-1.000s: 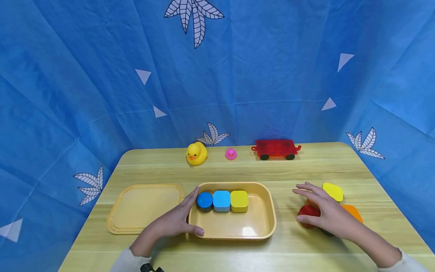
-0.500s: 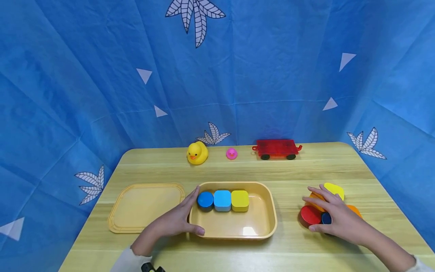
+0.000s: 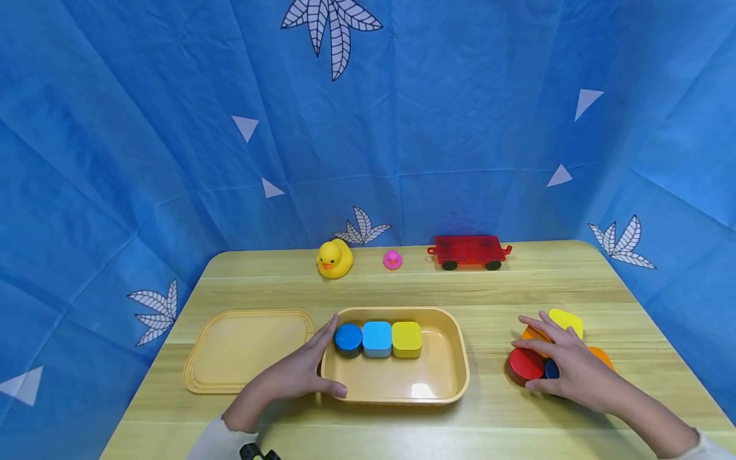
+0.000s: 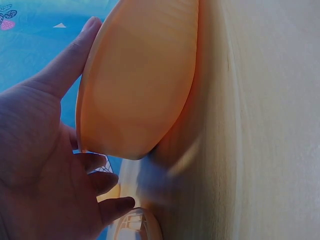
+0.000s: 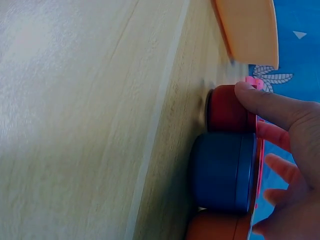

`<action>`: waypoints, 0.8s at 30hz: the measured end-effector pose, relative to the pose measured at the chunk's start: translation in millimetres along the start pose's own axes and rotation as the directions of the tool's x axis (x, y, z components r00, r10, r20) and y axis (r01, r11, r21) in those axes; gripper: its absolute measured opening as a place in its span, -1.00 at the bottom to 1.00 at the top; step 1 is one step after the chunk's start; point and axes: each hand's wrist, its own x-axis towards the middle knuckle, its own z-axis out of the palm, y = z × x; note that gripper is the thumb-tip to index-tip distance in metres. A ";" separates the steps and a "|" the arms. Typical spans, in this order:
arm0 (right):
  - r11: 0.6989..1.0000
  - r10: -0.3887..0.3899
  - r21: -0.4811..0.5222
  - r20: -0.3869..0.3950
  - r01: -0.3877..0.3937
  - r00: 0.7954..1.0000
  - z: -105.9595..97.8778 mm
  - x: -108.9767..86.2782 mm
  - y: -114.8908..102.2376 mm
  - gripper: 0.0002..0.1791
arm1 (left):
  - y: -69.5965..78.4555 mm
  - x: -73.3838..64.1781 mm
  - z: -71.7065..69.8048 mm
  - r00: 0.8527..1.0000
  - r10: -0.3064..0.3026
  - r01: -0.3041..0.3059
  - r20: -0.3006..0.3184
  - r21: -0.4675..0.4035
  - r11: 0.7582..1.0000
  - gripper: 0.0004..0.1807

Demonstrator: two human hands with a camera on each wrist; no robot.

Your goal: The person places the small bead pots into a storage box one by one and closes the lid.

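Observation:
My left hand (image 3: 301, 372) grips the left end of a pale orange plastic box (image 3: 445, 386), thumb on its near rim and index finger at the far corner. Inside it stand a round blue piece (image 3: 348, 338), a square light-blue piece (image 3: 377, 339) and a square yellow piece (image 3: 406, 338) in a row. To the right, my right hand (image 3: 572, 374) pinches a red round piece (image 5: 231, 107) between thumb and index finger, on the table. Its other fingers hang over a dark blue round piece (image 5: 220, 172) with a lid-like seam and an orange piece (image 3: 533, 338).
A flat lid-like tray (image 3: 250, 351) lies left of the box. A yellow duck (image 3: 335, 259), a pink duck (image 3: 393, 259) and a red wheeled wagon (image 3: 469, 250) stand along the back. Yellow (image 3: 566, 321) and orange (image 3: 602, 358) pieces sit beyond the right hand. A blue curtain surrounds the table.
My right hand has come down and slightly right, and thumb and index finger have closed in on the red piece. The left hand has stayed on the box.

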 end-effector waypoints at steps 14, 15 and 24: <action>0.997 -0.057 0.055 -0.044 0.060 0.997 0.3 3.0 -1.0 -0.34 | 1.4 -0.6 -0.1 1.000 -0.007 0.007 -0.004 0.001 1.000 0.41; 0.996 -0.062 0.060 -0.046 0.065 0.997 -0.3 3.7 -2.4 -0.34 | 1.6 -0.7 -0.2 1.000 -0.006 0.006 -0.004 0.001 1.000 0.41; 0.994 -0.084 0.071 -0.029 0.086 0.996 -7.2 14.0 -21.9 -0.35 | 2.2 -0.8 -0.3 1.000 0.001 -0.001 -0.003 -0.002 1.000 0.41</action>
